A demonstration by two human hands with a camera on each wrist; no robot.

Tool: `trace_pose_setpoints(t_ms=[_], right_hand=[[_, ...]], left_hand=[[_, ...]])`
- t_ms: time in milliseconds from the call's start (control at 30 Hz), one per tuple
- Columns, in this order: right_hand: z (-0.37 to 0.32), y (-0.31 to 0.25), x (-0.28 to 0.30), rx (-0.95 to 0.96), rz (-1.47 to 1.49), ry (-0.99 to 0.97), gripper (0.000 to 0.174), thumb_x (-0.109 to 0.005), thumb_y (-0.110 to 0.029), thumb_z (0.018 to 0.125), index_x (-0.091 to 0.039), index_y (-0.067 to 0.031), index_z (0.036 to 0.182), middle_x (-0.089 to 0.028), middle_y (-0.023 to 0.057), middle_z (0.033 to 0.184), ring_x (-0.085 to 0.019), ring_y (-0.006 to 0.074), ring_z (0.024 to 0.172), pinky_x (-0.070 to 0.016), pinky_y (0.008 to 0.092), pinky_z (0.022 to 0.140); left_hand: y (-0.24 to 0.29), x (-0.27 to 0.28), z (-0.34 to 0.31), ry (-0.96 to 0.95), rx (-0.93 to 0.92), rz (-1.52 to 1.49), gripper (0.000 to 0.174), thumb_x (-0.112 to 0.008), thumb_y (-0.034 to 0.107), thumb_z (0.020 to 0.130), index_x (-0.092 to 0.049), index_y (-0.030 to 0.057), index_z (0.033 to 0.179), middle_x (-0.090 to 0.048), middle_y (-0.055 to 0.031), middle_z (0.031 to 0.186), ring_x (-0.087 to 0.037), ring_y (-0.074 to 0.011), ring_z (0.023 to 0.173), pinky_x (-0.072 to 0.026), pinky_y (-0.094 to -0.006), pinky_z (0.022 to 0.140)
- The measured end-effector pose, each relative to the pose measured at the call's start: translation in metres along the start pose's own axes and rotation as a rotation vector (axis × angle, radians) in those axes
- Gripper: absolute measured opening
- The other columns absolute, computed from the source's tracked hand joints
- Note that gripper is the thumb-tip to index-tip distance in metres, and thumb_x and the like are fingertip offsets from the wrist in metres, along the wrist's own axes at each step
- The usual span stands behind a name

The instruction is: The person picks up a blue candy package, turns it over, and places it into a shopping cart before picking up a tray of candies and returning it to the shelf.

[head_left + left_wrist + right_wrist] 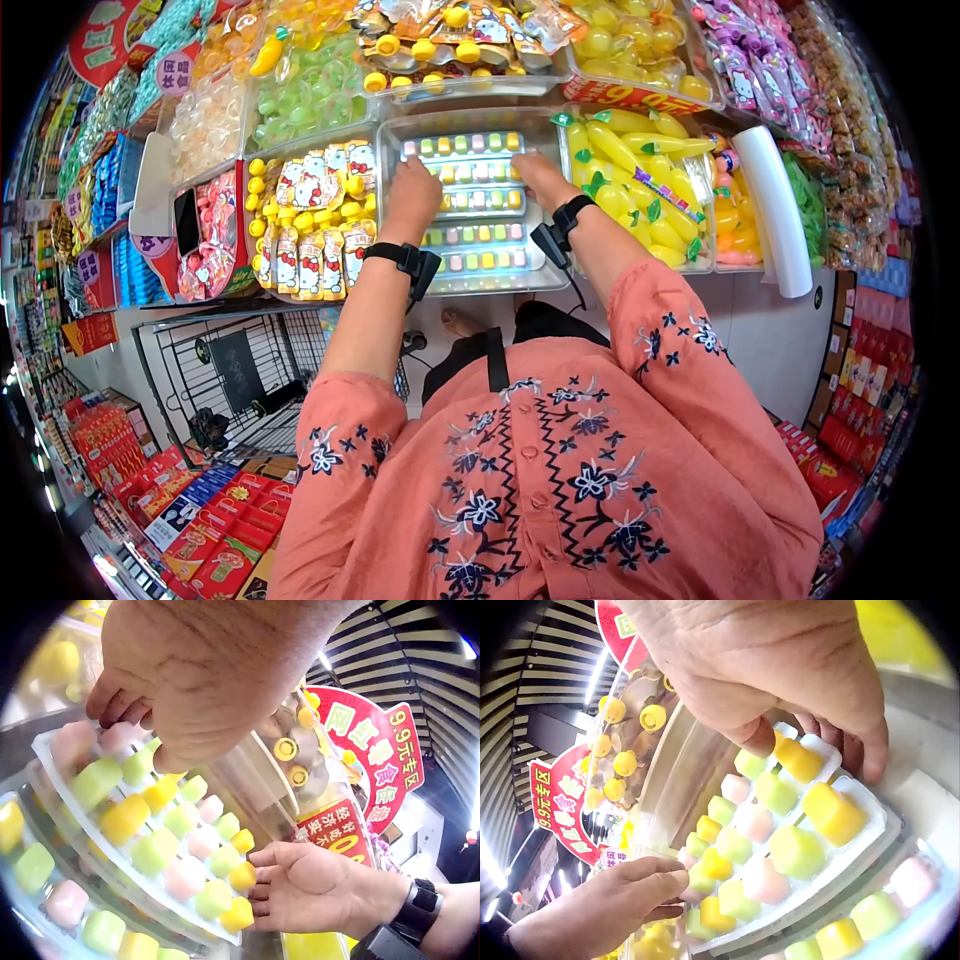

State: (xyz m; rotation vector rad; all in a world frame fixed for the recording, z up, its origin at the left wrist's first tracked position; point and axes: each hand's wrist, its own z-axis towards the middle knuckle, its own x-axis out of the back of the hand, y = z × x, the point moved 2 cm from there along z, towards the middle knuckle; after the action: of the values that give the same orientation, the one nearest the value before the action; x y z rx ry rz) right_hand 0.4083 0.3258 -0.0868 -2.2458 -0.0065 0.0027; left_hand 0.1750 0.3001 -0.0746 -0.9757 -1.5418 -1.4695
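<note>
Bright shop light, heavy fisheye edges, glare and blur at wrist views

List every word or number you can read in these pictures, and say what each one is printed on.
"9.9元专区": on the red sign above the bins, readable in both wrist views.
"网红零食": probably; large coloured characters on the same sign.
"9": on the red price strip on a bin front; the rest is blurred.
Round purple tags: too small to read.
Candy tray: no print visible.
</note>
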Motion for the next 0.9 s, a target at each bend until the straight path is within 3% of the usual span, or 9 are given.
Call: trace_pose_setpoints(t_ms=[100,133,233,333,433,600,633,733,900], right_hand=[[0.036,0.032,0.006,0.033,-0.211,-0.044,0.03,-0.056,-0.025,0.088,-0.057,-0.0076,0.112,-0.06,0.0068,0.107,-0.056,0.0198,0.097,-0.045,0.0396,0.076],[0.039,0.035,0.007,0.023,-0.178,-0.034,0.029,-0.056,-0.025,0.088,-0.058,-0.0069,0.11,-0.061,0.0067,0.105,-0.056,0.0197,0.095,-0.045,0.0394,0.075],[0.044,0.041,0.006,0.002,-0.119,-0.017,0.026,-0.055,-0.024,0.088,-0.06,-0.0052,0.106,-0.062,0.0063,0.099,-0.058,0.0195,0.089,-0.0452,0.0389,0.072],[0.05,0.045,0.006,0.007,-0.124,-0.024,0.027,-0.054,-0.023,0.088,-0.06,-0.0041,0.106,-0.062,0.0062,0.096,-0.058,0.0191,0.086,-0.0454,0.0383,0.071],[0.05,0.045,0.005,0.009,-0.121,-0.024,0.027,-0.054,-0.023,0.088,-0.061,-0.003,0.106,-0.062,0.0064,0.095,-0.057,0.0187,0.084,-0.0452,0.0374,0.07],[0.036,0.035,0.004,0.038,-0.174,0.032,0.028,-0.054,-0.025,0.088,-0.062,-0.0003,0.099,-0.062,0.0071,0.09,-0.056,0.018,0.081,-0.0439,0.0359,0.068],[0.039,0.036,0.004,0.053,-0.207,0.017,0.029,-0.054,-0.026,0.088,-0.062,0.0006,0.097,-0.062,0.0086,0.088,-0.056,0.0187,0.081,-0.0438,0.0364,0.068],[0.045,0.037,0.006,0.104,-0.292,-0.005,0.032,-0.052,-0.027,0.089,-0.062,0.0031,0.092,-0.062,0.0132,0.084,-0.056,0.0211,0.08,-0.0437,0.0378,0.068],[0.054,0.049,0.006,0.241,-0.368,-0.007,0.038,-0.049,-0.03,0.092,-0.061,0.0056,0.09,-0.063,0.0185,0.086,-0.055,0.0258,0.081,-0.0444,0.0401,0.075]], left_hand=[[0.001,0.003,-0.002,-0.025,-0.017,0.036,0.029,-0.055,0.014,0.088,-0.053,-0.0069,0.107,-0.056,-0.0297,0.109,-0.06,-0.0454,0.098,-0.0508,-0.0513,0.087],[0.001,0.004,-0.002,-0.034,-0.021,0.048,0.027,-0.054,0.013,0.088,-0.054,-0.0067,0.106,-0.056,-0.0295,0.109,-0.06,-0.0451,0.098,-0.051,-0.0509,0.087],[0.001,0.007,-0.001,-0.164,0.024,0.047,0.043,-0.058,0.018,0.089,-0.048,-0.0091,0.121,-0.053,-0.0338,0.117,-0.058,-0.0482,0.106,-0.0501,-0.05,0.092],[0.002,0.01,-0.001,-0.177,0.029,0.051,0.044,-0.058,0.021,0.09,-0.049,-0.0088,0.121,-0.054,-0.0327,0.118,-0.057,-0.0476,0.109,-0.0494,-0.0499,0.094],[0.008,0.012,-0.005,-0.055,-0.015,0.065,0.026,-0.051,0.012,0.089,-0.055,-0.0066,0.106,-0.056,-0.0294,0.11,-0.059,-0.0448,0.101,-0.0497,-0.0517,0.089],[0.009,0.008,0.005,-0.191,0.027,0.125,0.041,-0.052,0.025,0.092,-0.057,-0.0074,0.116,-0.052,-0.0308,0.127,-0.055,-0.0445,0.113,-0.0475,-0.0506,0.097],[0.007,0.005,0.006,-0.21,0.019,0.145,0.044,-0.052,0.028,0.092,-0.058,-0.0073,0.119,-0.05,-0.0309,0.131,-0.054,-0.0444,0.115,-0.047,-0.0504,0.098],[0.004,0.001,0.009,-0.174,-0.017,0.166,0.047,-0.052,0.036,0.095,-0.061,-0.0058,0.114,-0.054,-0.0321,0.119,-0.054,-0.0476,0.111,-0.0472,-0.0525,0.095],[0.005,0.01,0.01,-0.225,-0.044,0.16,0.045,-0.05,0.037,0.096,-0.062,-0.0018,0.116,-0.053,-0.0315,0.122,-0.054,-0.0479,0.112,-0.0466,-0.053,0.097]])
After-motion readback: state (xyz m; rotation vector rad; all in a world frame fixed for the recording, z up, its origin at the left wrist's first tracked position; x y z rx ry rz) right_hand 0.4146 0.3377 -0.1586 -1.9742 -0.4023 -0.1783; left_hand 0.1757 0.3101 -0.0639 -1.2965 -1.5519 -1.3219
